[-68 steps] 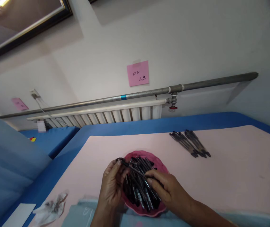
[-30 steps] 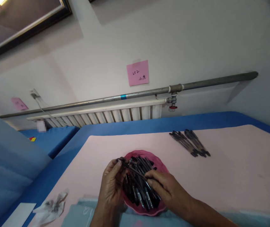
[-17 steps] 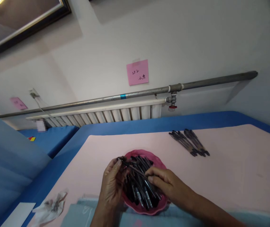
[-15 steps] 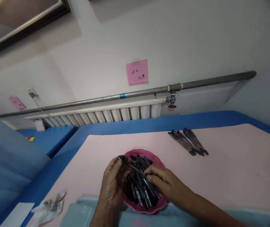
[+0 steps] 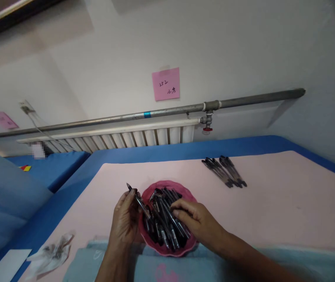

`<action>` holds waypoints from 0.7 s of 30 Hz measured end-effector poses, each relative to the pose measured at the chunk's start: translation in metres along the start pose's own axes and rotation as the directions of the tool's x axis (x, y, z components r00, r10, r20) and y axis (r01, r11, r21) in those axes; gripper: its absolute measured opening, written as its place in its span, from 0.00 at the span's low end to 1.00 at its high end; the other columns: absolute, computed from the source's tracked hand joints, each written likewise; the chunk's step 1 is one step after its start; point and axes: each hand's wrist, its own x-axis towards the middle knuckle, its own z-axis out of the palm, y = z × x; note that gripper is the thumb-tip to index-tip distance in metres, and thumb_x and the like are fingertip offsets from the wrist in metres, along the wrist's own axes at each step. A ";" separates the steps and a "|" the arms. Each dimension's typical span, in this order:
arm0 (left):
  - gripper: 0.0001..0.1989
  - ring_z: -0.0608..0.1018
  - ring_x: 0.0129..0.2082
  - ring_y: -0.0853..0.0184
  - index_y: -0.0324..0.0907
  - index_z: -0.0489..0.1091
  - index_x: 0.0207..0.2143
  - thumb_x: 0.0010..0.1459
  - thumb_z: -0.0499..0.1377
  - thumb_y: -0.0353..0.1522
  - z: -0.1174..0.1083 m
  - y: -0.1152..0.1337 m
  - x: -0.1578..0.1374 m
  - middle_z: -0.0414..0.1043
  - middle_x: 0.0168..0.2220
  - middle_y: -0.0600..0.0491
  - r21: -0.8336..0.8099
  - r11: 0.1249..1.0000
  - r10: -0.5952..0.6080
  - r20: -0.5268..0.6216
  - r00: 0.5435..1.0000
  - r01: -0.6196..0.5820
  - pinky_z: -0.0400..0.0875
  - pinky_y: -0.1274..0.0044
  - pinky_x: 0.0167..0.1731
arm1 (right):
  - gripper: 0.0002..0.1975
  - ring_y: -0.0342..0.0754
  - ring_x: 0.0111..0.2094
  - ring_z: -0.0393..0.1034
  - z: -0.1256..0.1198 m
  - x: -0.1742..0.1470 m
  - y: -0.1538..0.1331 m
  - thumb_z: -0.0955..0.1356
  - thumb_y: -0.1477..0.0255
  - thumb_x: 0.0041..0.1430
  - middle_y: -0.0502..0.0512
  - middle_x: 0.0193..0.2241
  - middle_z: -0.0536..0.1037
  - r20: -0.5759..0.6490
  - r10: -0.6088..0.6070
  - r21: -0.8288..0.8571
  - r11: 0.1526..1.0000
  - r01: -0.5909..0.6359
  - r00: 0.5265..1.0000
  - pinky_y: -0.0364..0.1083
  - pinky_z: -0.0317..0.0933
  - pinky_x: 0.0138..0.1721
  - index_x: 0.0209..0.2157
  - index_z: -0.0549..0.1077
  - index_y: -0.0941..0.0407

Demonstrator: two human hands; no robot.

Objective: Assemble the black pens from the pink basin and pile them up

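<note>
A big flat pale pink sheet (image 5: 273,199) lies on a table with a bright blue cloth cover (image 5: 181,149). Near its far edge, a bunch of thin see-through pens with black ends (image 5: 220,171) lies slanted. At the left are a crumpled white wrapper with dark bits (image 5: 52,254) and a flat white card (image 5: 8,266). Behind the table are a long white ribbed heater (image 5: 138,138) and a grey metal pipe (image 5: 111,120).

The right hand (image 5: 198,219) covers part of the round dark pink bowl with a wavy rim (image 5: 188,194). Its thumb and pointing finger are close together over the pens there; I cannot tell if they hold one. A black picture frame (image 5: 11,18) is cut off at the top left, and a little patch by the heater is too blocky to make out.

The left hand (image 5: 124,219) pinches a thin, shiny, dark pen (image 5: 139,203) at the bowl's left side. Its pointy dark tip sticks up to the left, and its other end leans over the many dark, shiny pens piled in the bowl (image 5: 164,225).
</note>
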 end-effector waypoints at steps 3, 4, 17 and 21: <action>0.08 0.74 0.19 0.74 0.37 0.72 0.27 0.43 0.67 0.29 -0.002 0.000 0.001 0.74 0.22 0.56 0.023 0.999 0.022 0.030 0.999 -0.023 0.69 0.83 0.19 | 0.09 0.46 0.29 0.68 0.000 0.000 0.002 0.62 0.70 0.57 0.50 0.27 0.75 -0.003 0.009 -0.008 1.000 -0.009 1.000 0.46 0.61 0.32 0.34 0.74 0.54; 0.09 0.74 0.19 0.74 0.37 0.73 0.28 0.43 0.68 0.30 -0.002 0.000 0.000 0.74 0.22 0.55 0.037 0.999 0.026 0.042 0.999 -0.028 0.69 0.83 0.19 | 0.09 0.46 0.29 0.68 0.001 0.000 0.003 0.62 0.70 0.57 0.50 0.27 0.75 -0.006 0.014 -0.009 1.000 -0.014 1.000 0.46 0.61 0.32 0.34 0.74 0.54; 0.18 0.71 0.18 0.73 0.37 0.74 0.38 0.45 0.66 0.37 -0.003 0.001 -0.003 0.72 0.22 0.55 0.156 0.986 0.028 0.180 0.983 -0.057 0.65 0.81 0.19 | 0.08 0.44 0.27 0.66 0.000 0.001 0.004 0.62 0.69 0.57 0.49 0.25 0.73 -0.007 0.006 0.045 0.999 -0.005 1.000 0.43 0.60 0.28 0.32 0.73 0.54; 0.15 0.66 0.15 0.76 0.37 0.73 0.33 0.48 0.64 0.39 -0.003 0.001 -0.006 0.69 0.21 0.56 0.162 0.985 0.024 0.228 0.973 -0.062 0.58 0.83 0.16 | 0.09 0.45 0.29 0.67 0.000 0.001 0.004 0.62 0.69 0.57 0.50 0.28 0.74 0.007 -0.007 0.038 0.999 0.007 1.000 0.44 0.62 0.30 0.32 0.73 0.54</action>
